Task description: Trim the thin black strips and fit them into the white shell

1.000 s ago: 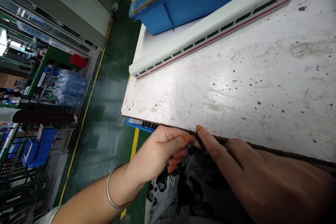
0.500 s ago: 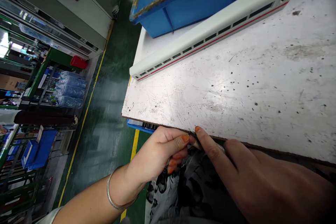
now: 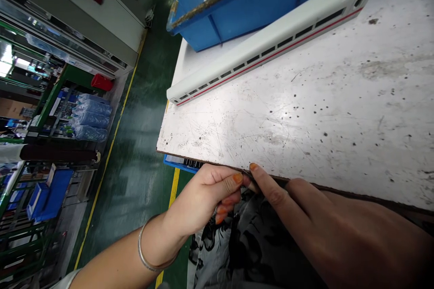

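At the table's front edge my left hand (image 3: 212, 196) is closed in a pinch, thumb against the bent index finger. A small dark sliver shows by its fingertips, too little to name. My right hand (image 3: 315, 223) meets it there, its index finger stretched along the edge and a fingertip showing beneath, closed round something I cannot make out. Its other fingers are partly hidden. Beyond both hands, a white model train car shell (image 3: 271, 40) with dark windows and a red stripe lies slantwise on the white table (image 3: 339, 113), apart from them.
A blue bin (image 3: 244, 13) stands behind the train shell, with something white in it. Below the table's left corner a blue tray (image 3: 178, 162) juts out. The green floor (image 3: 135, 99) with yellow lines runs along the left, past shelving and a red bucket (image 3: 101, 82).
The view has shifted slightly, so the train shell and bin appear a little further left. Both hands stay together at the table edge with only tiny finger movement.
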### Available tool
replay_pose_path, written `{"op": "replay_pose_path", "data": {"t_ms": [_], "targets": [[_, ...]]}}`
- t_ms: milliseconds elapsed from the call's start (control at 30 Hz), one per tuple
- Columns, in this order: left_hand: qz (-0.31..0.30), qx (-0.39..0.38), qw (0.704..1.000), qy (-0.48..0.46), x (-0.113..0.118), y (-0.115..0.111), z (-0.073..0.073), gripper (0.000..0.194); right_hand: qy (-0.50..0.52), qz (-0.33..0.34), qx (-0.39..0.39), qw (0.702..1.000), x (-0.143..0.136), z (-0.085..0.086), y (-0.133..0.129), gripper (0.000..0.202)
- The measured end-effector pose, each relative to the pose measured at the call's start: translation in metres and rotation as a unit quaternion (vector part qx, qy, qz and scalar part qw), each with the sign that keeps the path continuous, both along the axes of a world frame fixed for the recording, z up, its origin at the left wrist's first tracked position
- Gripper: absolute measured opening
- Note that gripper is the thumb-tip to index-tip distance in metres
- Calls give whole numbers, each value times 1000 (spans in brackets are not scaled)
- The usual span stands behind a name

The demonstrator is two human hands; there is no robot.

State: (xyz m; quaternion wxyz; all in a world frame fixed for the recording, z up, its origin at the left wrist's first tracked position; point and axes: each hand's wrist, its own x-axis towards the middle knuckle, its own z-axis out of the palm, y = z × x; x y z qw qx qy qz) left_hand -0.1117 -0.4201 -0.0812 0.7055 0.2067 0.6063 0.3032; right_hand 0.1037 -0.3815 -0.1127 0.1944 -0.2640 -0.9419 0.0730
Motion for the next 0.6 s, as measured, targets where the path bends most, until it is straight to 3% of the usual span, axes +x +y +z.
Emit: {"op": "replay_pose_path", "data": {"t_ms": [400, 600], "targets": [[1, -1, 1000, 1, 0, 0, 1, 38, -26, -7, 7, 1000, -2, 4, -1, 71], [3, -4, 1000, 9, 0, 0, 0, 46, -17, 0, -4, 1000, 0, 2, -1, 74]]}}
